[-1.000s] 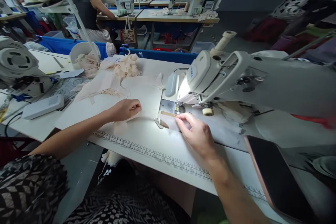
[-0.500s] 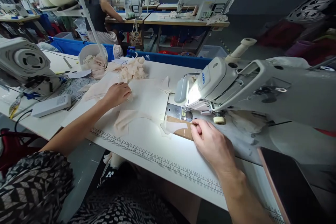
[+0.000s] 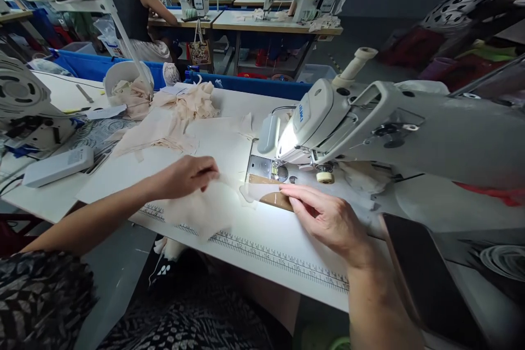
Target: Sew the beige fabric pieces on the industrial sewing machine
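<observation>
My left hand (image 3: pixel 192 175) is closed in a pinch on a sheer beige fabric piece (image 3: pixel 200 210), which hangs loosely over the table's front ruler. Close to the sewing machine's needle plate (image 3: pixel 260 165), my right hand (image 3: pixel 324 213) has its thumb and index finger together at the end of a flat white piece (image 3: pixel 262 191). That piece lies over a brown patch (image 3: pixel 276 200) on the machine bed, and its covered end is hidden by my fingertips. The lit head of the sewing machine (image 3: pixel 311 115) stands just beyond my right hand.
Beige fabric pieces (image 3: pixel 164 134) lie at the table's left, with a crumpled heap (image 3: pixel 197 101) behind. A white box (image 3: pixel 59 167) sits near another machine (image 3: pixel 28 104). A phone (image 3: pixel 430 273) lies at right. A person (image 3: pixel 139 16) sits at a farther table.
My left hand has come right and toward me, lifting the sheer fabric from the table. My right fingers have shifted onto the end of the white piece. The whole view has swung slightly.
</observation>
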Demonstrator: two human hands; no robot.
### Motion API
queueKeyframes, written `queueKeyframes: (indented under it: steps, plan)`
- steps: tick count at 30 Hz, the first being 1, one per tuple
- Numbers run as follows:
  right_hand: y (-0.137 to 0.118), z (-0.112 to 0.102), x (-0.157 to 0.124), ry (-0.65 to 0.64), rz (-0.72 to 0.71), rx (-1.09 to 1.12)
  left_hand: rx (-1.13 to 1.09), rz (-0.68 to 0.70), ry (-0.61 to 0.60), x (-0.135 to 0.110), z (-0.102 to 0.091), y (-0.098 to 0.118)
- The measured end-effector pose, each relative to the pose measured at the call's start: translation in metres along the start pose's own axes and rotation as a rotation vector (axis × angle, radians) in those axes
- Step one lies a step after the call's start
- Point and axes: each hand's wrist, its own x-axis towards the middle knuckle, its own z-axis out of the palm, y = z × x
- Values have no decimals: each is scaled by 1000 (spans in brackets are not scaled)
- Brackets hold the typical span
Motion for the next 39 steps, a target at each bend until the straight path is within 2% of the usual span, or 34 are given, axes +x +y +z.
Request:
queueKeyframes:
  steps: [3,6,8,11,14,16,18,21,25,31,39]
  plan:
    - [-5,2,0,-75,8,25,16,4,-111,23,19,-14]
    - [-12,7,1,-118,-24,17,130,-24,-42,43,11,-33]
    - [-17,11,2,-142,-46,-23,191,-33,34,51,3,-34]
    - [-19,16,2,-167,-74,-123,127,21,53,56,7,-12]
    - [-19,19,2,-158,-90,-200,-41,92,-22,67,33,19]
    - [-17,20,1,-151,-92,-222,-129,88,-58,80,53,32]
    - [-17,21,0,-141,-98,-234,-150,68,-64,92,68,34]
    - [-16,22,-1,-132,-120,-244,-55,65,-42,105,79,27]
    - [-15,19,-1,-128,-118,-226,48,84,-39,108,80,20]
    - [-9,10,-2,-21,-38,-279,71,75,-41,107,81,22]
    - [-10,17,-1,-83,-63,-381,50,21,-66,106,80,26]
